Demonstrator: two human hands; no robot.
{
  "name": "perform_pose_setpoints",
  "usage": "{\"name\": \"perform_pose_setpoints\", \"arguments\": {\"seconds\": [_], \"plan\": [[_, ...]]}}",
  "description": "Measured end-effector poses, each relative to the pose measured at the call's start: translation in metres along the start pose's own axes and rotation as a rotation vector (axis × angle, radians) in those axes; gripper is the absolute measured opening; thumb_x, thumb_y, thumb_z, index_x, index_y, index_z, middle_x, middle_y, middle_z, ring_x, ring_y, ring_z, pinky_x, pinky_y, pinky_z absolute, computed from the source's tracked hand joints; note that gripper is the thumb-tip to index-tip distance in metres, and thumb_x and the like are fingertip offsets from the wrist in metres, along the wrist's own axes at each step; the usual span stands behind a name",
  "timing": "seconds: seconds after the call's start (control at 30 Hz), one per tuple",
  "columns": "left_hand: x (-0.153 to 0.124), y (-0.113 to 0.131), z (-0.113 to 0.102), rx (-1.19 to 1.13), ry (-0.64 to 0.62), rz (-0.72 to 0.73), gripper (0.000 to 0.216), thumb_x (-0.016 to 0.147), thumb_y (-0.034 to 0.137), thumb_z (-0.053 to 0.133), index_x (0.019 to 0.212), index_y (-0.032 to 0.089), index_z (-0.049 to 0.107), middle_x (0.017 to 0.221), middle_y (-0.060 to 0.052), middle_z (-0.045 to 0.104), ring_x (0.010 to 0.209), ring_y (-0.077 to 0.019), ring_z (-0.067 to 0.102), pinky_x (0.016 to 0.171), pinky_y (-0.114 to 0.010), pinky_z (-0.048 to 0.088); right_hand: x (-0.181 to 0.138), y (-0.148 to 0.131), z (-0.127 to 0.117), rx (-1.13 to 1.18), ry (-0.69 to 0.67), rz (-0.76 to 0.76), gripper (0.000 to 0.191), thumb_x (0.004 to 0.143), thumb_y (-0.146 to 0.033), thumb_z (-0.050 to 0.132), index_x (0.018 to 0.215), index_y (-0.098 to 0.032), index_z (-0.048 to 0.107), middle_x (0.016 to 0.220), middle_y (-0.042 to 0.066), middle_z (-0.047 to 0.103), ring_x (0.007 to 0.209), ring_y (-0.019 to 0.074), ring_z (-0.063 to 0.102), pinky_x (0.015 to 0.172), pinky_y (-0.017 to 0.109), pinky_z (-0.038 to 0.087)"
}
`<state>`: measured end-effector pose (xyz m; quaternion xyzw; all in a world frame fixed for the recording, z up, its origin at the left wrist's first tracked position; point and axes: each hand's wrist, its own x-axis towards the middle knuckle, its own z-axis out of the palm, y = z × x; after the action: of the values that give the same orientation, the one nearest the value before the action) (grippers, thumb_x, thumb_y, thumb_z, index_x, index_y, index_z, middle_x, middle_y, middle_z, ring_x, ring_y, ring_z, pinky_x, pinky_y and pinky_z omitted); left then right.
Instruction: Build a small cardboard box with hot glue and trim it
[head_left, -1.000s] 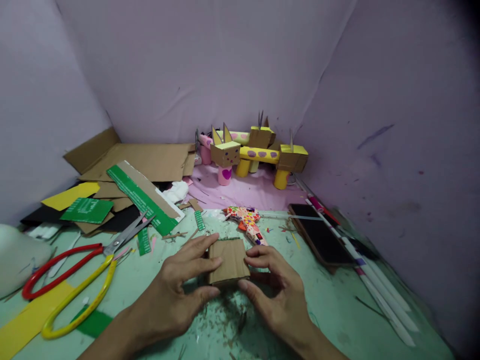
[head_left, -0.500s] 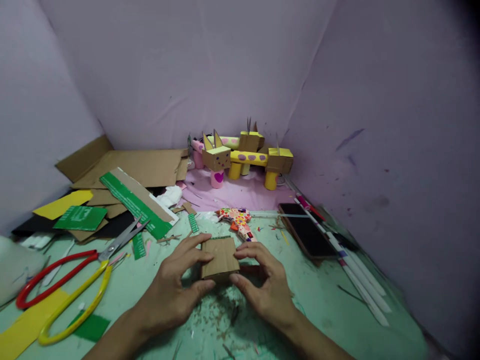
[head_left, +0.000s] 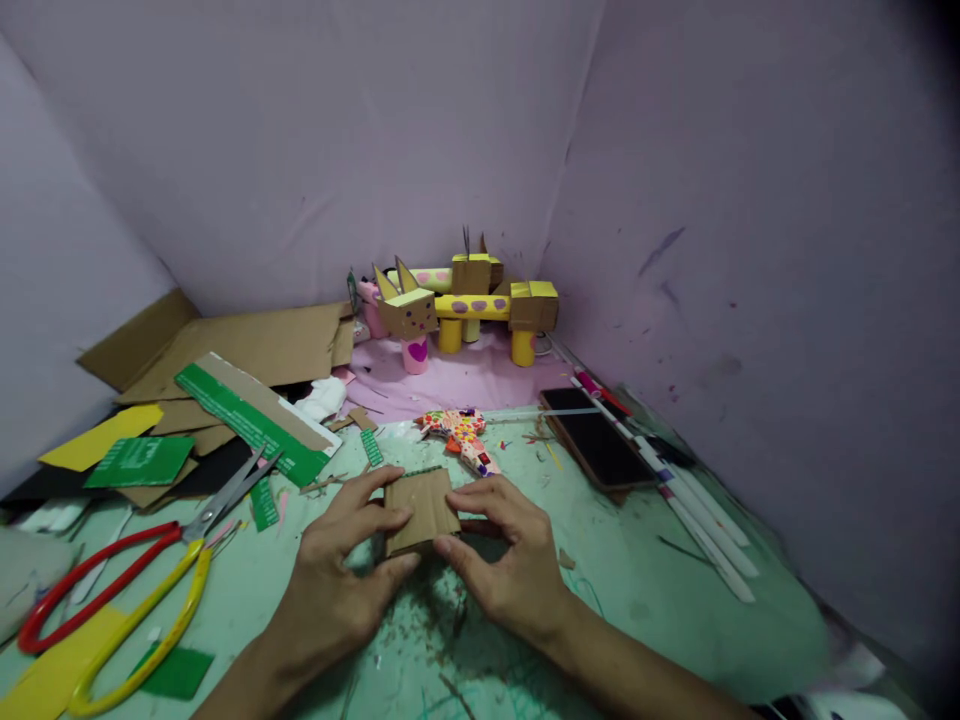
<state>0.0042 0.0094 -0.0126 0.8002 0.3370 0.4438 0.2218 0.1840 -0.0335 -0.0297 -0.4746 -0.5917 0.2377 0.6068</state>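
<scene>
Between my hands, a small brown cardboard box [head_left: 421, 508] is held just above the green table, its top facing me. My left hand [head_left: 349, 560] grips its left side, with fingertips on the top and the thumb at the front edge. At the right side, my right hand [head_left: 504, 545] has its fingers on the top edge and its thumb near the front corner. The box's underside is hidden. Just behind it lies a glue gun [head_left: 459, 432] with a colourful flower pattern and a glue stick in its rear.
Scissors [head_left: 202, 520] with red and yellow handles lie open at left, beside cardboard scraps [head_left: 255, 415]. Cardboard animal figures [head_left: 480, 305] stand at the back. A phone [head_left: 600, 440] and several white glue sticks [head_left: 705, 535] lie at right. Brown crumbs litter the table [head_left: 637, 620].
My view has turned slightly right, so the scene shifts left in the picture. Both hands keep their hold on the cardboard box, which looks slightly tilted.
</scene>
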Motion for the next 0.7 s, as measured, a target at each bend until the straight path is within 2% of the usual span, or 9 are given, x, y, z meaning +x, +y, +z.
{"name": "perform_pose_setpoints", "arguments": {"seconds": [0.17, 0.37, 0.7], "plan": [[-0.0003, -0.0001, 0.0018, -0.005, 0.011, 0.007, 0.017, 0.073, 0.016, 0.07, 0.09, 0.019, 0.071, 0.117, -0.016, 0.066, 0.108, -0.0285, 0.065, 0.083, -0.042, 0.059, -0.0006, -0.0017, 0.0007, -0.011, 0.003, -0.001, 0.021, 0.072, -0.019, 0.072, 0.092, -0.012, 0.07, 0.084, 0.009, 0.062, 0.076, 0.0187, 0.067, 0.058, 0.026, 0.063], [-0.0003, -0.0008, 0.0019, 0.01, 0.024, 0.017, 0.016, 0.073, 0.017, 0.07, 0.089, 0.019, 0.07, 0.116, -0.016, 0.067, 0.107, -0.029, 0.066, 0.084, -0.047, 0.057, -0.0005, -0.0006, -0.0003, -0.032, -0.017, -0.033, 0.022, 0.073, -0.017, 0.069, 0.094, -0.01, 0.07, 0.084, 0.01, 0.062, 0.074, 0.019, 0.066, 0.057, 0.029, 0.063], [0.0024, 0.0031, 0.0015, 0.047, 0.003, -0.026, 0.012, 0.071, 0.02, 0.07, 0.082, 0.018, 0.068, 0.113, -0.015, 0.068, 0.104, -0.0319, 0.065, 0.084, -0.051, 0.056, -0.0004, 0.0026, -0.0001, -0.05, 0.003, -0.05, 0.018, 0.075, -0.02, 0.07, 0.093, -0.018, 0.071, 0.081, 0.007, 0.065, 0.069, 0.0175, 0.065, 0.056, 0.03, 0.061]]}}
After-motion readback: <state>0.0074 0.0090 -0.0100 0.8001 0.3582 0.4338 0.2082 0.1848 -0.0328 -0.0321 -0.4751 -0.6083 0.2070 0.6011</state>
